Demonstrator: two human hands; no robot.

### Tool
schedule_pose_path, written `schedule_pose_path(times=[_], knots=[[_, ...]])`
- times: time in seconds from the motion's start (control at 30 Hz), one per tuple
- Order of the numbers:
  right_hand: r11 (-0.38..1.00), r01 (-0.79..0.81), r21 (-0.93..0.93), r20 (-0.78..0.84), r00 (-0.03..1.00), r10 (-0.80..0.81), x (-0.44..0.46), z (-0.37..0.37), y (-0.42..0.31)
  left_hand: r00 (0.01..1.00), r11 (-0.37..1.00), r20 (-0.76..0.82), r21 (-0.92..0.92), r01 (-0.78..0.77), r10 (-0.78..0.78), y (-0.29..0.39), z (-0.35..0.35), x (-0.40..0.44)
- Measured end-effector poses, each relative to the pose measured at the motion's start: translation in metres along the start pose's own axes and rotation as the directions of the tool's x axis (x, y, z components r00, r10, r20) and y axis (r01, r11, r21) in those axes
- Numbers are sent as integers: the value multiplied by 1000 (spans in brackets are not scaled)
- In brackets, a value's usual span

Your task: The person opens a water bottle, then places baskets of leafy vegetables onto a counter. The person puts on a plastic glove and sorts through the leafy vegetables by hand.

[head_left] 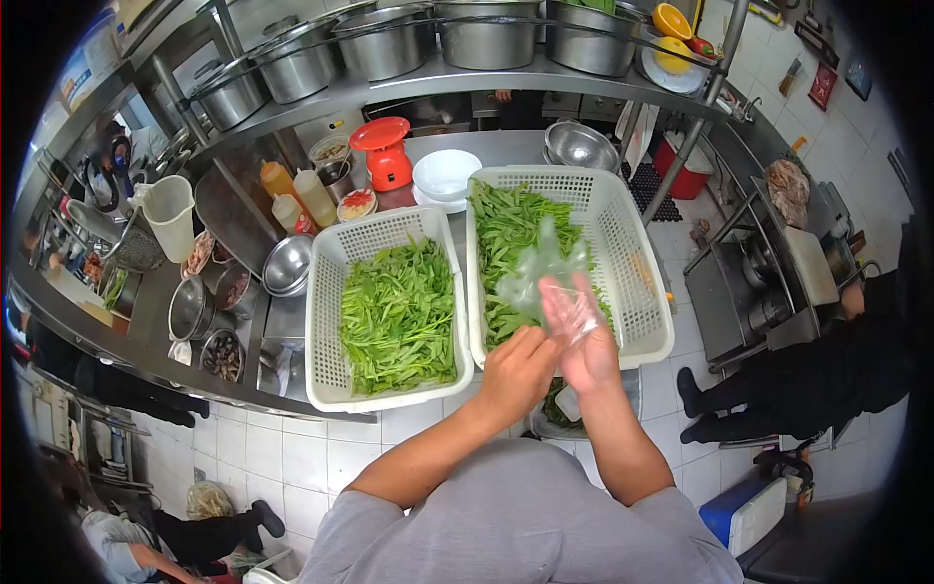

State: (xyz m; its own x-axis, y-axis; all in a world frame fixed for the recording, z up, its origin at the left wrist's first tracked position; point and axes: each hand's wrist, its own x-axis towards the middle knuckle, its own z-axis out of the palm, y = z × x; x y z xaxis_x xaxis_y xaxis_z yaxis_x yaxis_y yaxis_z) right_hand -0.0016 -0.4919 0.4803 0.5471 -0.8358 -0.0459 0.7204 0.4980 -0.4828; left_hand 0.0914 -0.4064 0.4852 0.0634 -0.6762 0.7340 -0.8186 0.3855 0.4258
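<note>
Clear plastic glove is partly over the fingers of my right hand, whose fingers are stretched out and pointing away from me. My left hand is closed, pinching the glove's edge beside the right palm. Both hands are above the near part of a white perforated basket with leafy greens in its left half. To the left stands a second white basket, filled with cut greens.
An orange scale, white bowls, sauce bottles and metal bowls sit around the baskets. Overhead, a shelf holds several pots. People in dark clothes stand at the right and lower left.
</note>
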Motion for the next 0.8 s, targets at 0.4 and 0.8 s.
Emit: schedule_pose_path(times=[0.4, 0.8], knots=[[999, 10, -50, 252, 968, 3, 10, -15, 5, 992, 989, 10, -81, -121, 122, 6, 13, -4], [994, 56, 96, 115, 991, -67, 17, -16, -5, 993, 982, 108, -184, -30, 51, 5, 25, -24]])
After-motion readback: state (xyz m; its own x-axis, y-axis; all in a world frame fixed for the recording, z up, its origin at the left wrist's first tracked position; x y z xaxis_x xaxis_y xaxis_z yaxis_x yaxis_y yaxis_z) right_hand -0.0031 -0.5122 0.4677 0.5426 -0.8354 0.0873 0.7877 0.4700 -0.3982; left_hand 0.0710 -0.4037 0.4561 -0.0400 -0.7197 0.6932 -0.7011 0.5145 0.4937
